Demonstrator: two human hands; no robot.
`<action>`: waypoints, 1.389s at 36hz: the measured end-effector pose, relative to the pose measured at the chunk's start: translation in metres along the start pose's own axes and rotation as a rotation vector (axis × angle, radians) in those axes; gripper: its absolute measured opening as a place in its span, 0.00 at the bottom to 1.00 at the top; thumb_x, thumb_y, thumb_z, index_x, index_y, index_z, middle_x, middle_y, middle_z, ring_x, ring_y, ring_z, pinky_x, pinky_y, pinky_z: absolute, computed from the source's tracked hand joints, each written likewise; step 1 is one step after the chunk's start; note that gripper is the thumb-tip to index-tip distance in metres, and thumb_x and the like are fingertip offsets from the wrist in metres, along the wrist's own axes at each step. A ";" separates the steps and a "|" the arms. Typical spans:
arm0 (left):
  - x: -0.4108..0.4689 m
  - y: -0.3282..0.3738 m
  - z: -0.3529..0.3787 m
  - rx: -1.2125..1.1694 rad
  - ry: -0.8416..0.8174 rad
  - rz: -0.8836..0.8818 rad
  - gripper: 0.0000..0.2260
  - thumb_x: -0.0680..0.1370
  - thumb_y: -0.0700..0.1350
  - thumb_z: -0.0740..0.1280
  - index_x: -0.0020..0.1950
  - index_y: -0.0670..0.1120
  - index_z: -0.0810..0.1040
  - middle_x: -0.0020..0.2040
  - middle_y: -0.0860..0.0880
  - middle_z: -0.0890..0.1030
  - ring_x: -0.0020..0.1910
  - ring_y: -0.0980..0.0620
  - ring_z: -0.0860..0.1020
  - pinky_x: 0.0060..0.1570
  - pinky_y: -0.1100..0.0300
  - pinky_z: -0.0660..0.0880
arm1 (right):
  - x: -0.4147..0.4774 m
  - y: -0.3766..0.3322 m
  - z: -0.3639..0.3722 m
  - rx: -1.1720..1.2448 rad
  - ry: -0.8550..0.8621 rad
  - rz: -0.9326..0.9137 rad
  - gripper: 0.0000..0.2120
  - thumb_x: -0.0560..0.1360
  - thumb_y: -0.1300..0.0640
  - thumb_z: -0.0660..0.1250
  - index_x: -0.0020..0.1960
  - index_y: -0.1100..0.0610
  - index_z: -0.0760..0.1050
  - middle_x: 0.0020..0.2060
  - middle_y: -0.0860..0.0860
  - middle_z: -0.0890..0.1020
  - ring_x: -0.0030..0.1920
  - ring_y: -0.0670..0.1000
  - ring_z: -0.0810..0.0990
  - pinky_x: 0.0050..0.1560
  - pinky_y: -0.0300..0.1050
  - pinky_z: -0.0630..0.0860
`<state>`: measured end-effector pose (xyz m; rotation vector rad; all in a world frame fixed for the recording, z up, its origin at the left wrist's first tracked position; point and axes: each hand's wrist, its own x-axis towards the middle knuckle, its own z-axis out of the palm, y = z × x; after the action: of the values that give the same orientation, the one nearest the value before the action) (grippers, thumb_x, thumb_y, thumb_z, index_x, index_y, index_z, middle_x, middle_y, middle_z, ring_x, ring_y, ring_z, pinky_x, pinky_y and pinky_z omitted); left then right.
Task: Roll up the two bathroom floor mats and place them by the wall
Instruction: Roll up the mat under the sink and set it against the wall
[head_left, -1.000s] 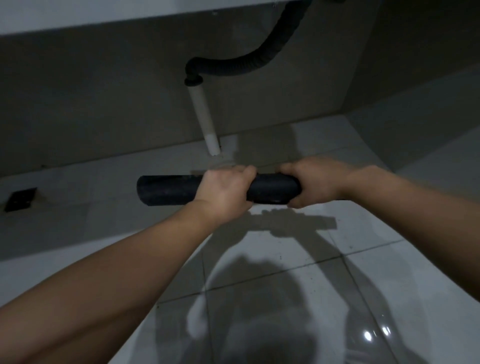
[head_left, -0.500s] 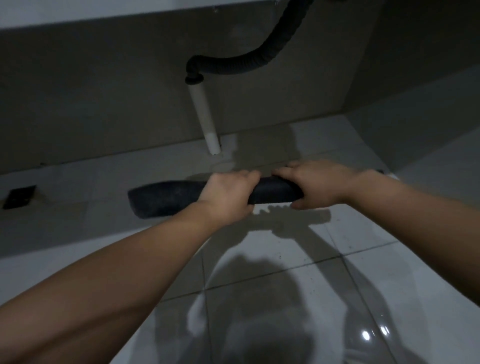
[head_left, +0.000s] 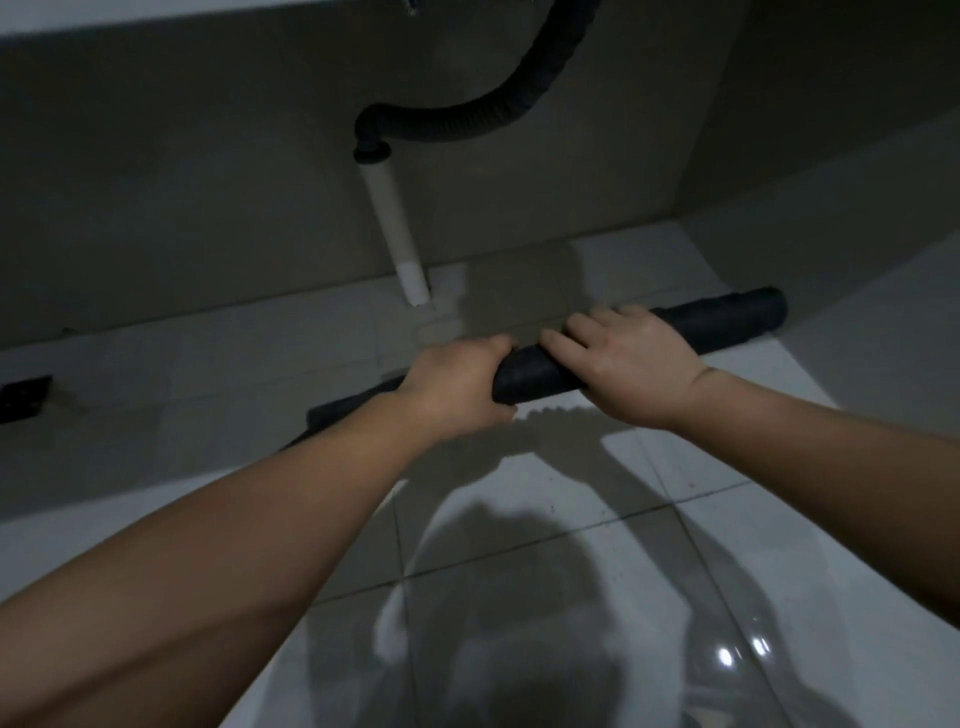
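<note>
A dark rolled bathroom mat (head_left: 727, 322) runs slantwise low over the tiled floor, its right end higher and close to the right wall. My left hand (head_left: 457, 387) is wrapped around the roll near its lower end. My right hand (head_left: 623, 364) grips over the top just to the right of it. A further dark strip (head_left: 348, 410) shows beyond my left forearm; whether it is the same mat or a second one cannot be told. The back wall (head_left: 208, 208) stands a short way beyond the roll.
A white drain pipe (head_left: 397, 239) comes down to the floor by the back wall, joined to a black corrugated hose (head_left: 467, 127). A dark square floor drain (head_left: 23, 397) sits at far left. The right wall (head_left: 831, 156) meets the back wall in a corner.
The roll has swung from level to slanted and shifted right, so its right end now sticks out well past my right hand. Both hands stay closed on it.
</note>
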<state>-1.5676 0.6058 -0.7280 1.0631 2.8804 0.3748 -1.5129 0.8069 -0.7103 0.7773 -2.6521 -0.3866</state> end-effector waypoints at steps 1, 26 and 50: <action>0.000 0.000 0.001 0.046 0.050 0.018 0.20 0.66 0.54 0.70 0.56 0.53 0.70 0.48 0.49 0.80 0.44 0.46 0.78 0.33 0.58 0.66 | 0.000 0.002 0.000 0.013 -0.033 0.006 0.24 0.67 0.58 0.69 0.62 0.59 0.70 0.45 0.59 0.79 0.40 0.61 0.78 0.39 0.52 0.73; 0.053 0.097 0.026 -0.290 0.304 0.047 0.20 0.71 0.43 0.68 0.61 0.42 0.71 0.57 0.42 0.72 0.55 0.45 0.71 0.55 0.53 0.69 | -0.103 0.077 -0.008 0.758 -0.401 0.980 0.21 0.58 0.48 0.77 0.46 0.51 0.75 0.37 0.50 0.79 0.36 0.52 0.78 0.34 0.43 0.73; 0.169 0.287 0.093 -1.318 -0.034 -0.523 0.14 0.78 0.38 0.63 0.61 0.32 0.71 0.58 0.34 0.78 0.56 0.39 0.78 0.60 0.47 0.73 | -0.208 0.164 0.064 1.551 0.032 1.141 0.29 0.58 0.50 0.77 0.54 0.48 0.68 0.45 0.48 0.81 0.37 0.41 0.82 0.30 0.34 0.75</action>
<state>-1.5030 0.9455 -0.7424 0.0654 1.9277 1.7356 -1.4515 1.0670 -0.7630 -0.5699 -2.3781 1.9800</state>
